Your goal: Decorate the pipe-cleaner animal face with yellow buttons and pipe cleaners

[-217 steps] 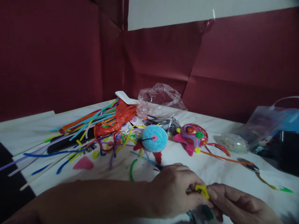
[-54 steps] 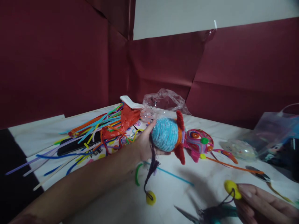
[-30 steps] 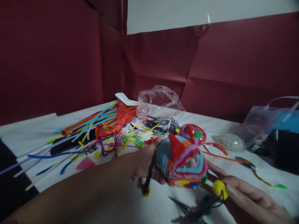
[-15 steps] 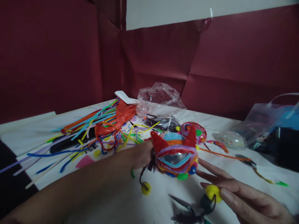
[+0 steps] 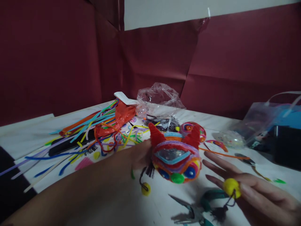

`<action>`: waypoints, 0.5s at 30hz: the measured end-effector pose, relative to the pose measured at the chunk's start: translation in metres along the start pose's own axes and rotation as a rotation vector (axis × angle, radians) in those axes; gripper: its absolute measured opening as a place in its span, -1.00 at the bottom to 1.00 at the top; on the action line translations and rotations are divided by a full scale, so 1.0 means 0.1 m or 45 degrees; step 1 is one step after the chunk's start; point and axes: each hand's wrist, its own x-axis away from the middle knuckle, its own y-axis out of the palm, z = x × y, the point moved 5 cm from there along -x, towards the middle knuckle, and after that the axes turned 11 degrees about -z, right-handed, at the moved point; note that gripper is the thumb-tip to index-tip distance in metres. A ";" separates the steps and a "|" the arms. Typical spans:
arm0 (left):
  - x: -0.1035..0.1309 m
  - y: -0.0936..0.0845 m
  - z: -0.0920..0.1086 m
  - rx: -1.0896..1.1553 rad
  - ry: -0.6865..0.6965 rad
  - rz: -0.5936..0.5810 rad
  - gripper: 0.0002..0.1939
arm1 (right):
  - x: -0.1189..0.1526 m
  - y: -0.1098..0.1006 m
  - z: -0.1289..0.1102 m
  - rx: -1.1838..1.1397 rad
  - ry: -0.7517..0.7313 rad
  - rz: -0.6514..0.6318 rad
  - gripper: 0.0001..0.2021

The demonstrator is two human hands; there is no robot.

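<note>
Dimly lit. Backed on 2 sides by creased dark-red sheeting, with pale wall above at right. Furnished with a white, faintly veined tabletop.

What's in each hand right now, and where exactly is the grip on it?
Left hand: the figure, from its left side; the fingertips are hidden behind it. Right hand: the yellow ball, with the thumb at its right edge.

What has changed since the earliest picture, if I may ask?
The left hand has parted from the right hand, picked up the blue-backed ball and turned its red-eared face toward the camera. The right hand, holding a yellow pompom, has moved to the right. The red bag and clear bag stayed put.
</note>
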 end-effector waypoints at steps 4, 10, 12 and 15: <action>-0.02 -0.04 -0.11 -0.102 -0.107 0.007 -0.64 | 0.01 0.14 0.10 -0.063 0.100 -0.097 -0.86; 0.03 -0.11 -0.17 -0.179 -0.342 -0.079 -0.27 | 0.01 0.10 0.18 -0.156 0.156 -0.002 -0.80; 0.05 -0.08 -0.12 -0.190 -0.283 -0.175 -0.21 | 0.01 0.08 0.22 -0.193 0.176 0.009 -0.82; 0.07 -0.06 -0.11 -0.279 -0.272 -0.189 -0.22 | 0.00 0.08 0.24 -0.224 0.205 -0.012 -0.83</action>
